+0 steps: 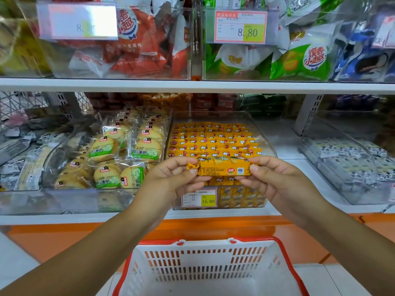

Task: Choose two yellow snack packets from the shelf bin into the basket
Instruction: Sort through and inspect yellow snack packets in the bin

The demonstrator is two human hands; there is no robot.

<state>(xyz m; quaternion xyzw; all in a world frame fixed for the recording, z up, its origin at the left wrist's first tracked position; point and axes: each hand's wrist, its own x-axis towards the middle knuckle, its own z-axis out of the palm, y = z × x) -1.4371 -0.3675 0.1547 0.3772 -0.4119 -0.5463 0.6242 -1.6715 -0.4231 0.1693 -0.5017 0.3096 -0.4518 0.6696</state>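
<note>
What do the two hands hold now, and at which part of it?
One yellow snack packet, held level above the shelf bin. The left hand pinches its left end, the right hand its right end.

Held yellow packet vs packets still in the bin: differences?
The held packet is lifted, pinched at its ends by the left hand and right hand; the binned packets lie packed in rows. The held packet shows fine print; the binned packets show pictures. Both are yellow.

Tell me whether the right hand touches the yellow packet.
Touching. The head view shows the right hand pinching the yellow packet at its right end.
</note>
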